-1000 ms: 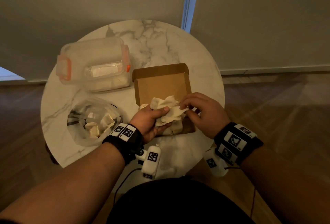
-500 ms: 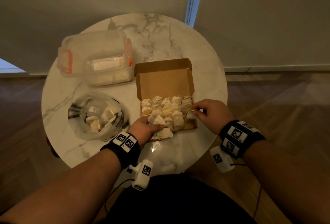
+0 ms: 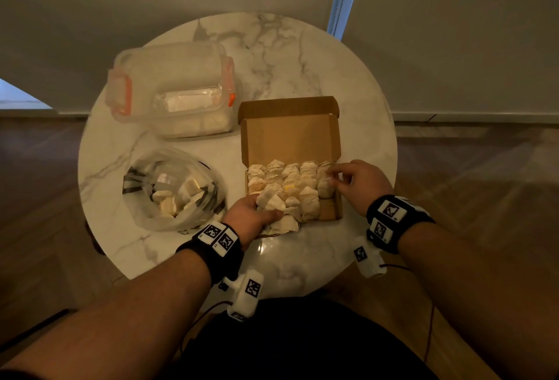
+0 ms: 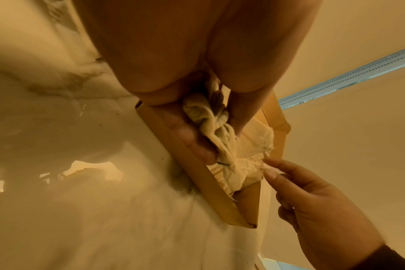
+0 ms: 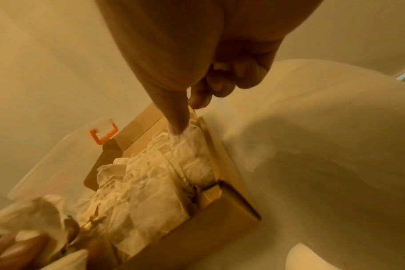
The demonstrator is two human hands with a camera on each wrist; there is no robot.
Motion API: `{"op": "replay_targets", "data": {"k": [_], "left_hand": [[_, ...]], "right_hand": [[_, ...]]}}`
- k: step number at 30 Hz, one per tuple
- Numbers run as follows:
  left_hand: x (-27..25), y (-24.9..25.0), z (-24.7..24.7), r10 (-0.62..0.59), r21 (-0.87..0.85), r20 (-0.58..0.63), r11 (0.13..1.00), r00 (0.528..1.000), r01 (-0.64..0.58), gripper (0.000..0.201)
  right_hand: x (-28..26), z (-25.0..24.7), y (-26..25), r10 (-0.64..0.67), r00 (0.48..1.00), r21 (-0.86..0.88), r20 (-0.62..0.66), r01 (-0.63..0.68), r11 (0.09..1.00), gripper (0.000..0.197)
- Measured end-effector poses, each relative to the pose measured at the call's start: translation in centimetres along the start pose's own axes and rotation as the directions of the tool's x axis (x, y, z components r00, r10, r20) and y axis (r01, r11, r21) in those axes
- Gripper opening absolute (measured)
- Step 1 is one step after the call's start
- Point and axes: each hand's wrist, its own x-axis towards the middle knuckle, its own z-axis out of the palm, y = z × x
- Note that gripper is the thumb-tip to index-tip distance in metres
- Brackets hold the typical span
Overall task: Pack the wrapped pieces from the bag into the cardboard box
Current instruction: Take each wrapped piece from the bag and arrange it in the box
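Observation:
An open cardboard box lies on the round marble table, with rows of pale wrapped pieces filling most of it. My left hand holds a small bundle of wrapped pieces at the box's near left corner; in the left wrist view the bundle sits between thumb and fingers. My right hand pinches one wrapped piece at the box's right side, thumb and forefinger on the piece. The clear plastic bag, left of the box, holds several more pieces.
A closed clear plastic container with orange clips stands at the back left, close to the box's lid. Wooden floor surrounds the table, and the wall is right behind it. A bare strip of box floor shows at the near right.
Both hands held the bundle above the box. The left hand has since lowered it to the near left corner, and the right hand has moved to the box's right side with a piece.

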Motion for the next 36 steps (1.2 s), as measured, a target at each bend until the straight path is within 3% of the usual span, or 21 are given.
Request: {"op": "replay_targets", "data": {"k": [2,4,8,12,20,24,28,33,36], "left_hand": [[0.2,-0.2,-0.1,-0.001,0.008,0.000,1.000,1.000,0.001,0.018],[0.2,-0.2,-0.1,0.003,0.014,0.004,1.000,1.000,-0.003,0.019],[0.5,-0.3,-0.1,0.010,0.023,0.005,1.000,1.000,-0.010,0.021],[0.4,-0.3,0.1,0.044,0.065,-0.013,0.997,0.999,-0.043,0.019],[0.3,0.2,-0.1,0.012,0.021,0.057,1.000,0.998,-0.013,0.042],[0.1,1.7,0.5,0.025,-0.054,0.123,0.998,0.992,-0.018,0.053],[-0.4,3.5,1.8,0.071,-0.138,0.207,0.990,0.976,-0.043,0.050],[-0.7,4.6,2.8,0.102,-0.182,0.269,0.982,0.958,-0.053,0.049],[-0.8,4.7,2.7,0.108,-0.219,0.261,0.974,0.959,-0.050,0.041]], "right_hand": [[-1.0,-0.3,0.2,-0.020,0.999,0.066,-0.046,0.023,0.998,0.021],[-2.2,-0.4,0.3,-0.080,0.996,0.009,-0.026,0.080,0.997,0.013],[-3.0,1.6,0.4,-0.182,0.946,-0.310,0.268,0.264,0.913,0.026],[-2.3,3.2,-0.4,-0.091,0.930,-0.392,0.356,0.237,0.889,0.037],[-2.5,2.9,-0.5,-0.103,0.948,-0.321,0.303,0.203,0.925,0.047],[-3.4,0.2,-2.0,-0.236,0.970,-0.147,0.052,0.241,0.959,0.033],[-4.6,-2.1,-4.9,-0.387,0.922,0.079,0.030,0.383,0.920,0.038],[-4.5,-3.2,-6.2,-0.257,0.966,0.200,-0.038,0.259,0.945,0.006],[-4.7,-4.1,-6.1,-0.201,0.976,0.329,-0.083,0.218,0.919,0.008]]}}
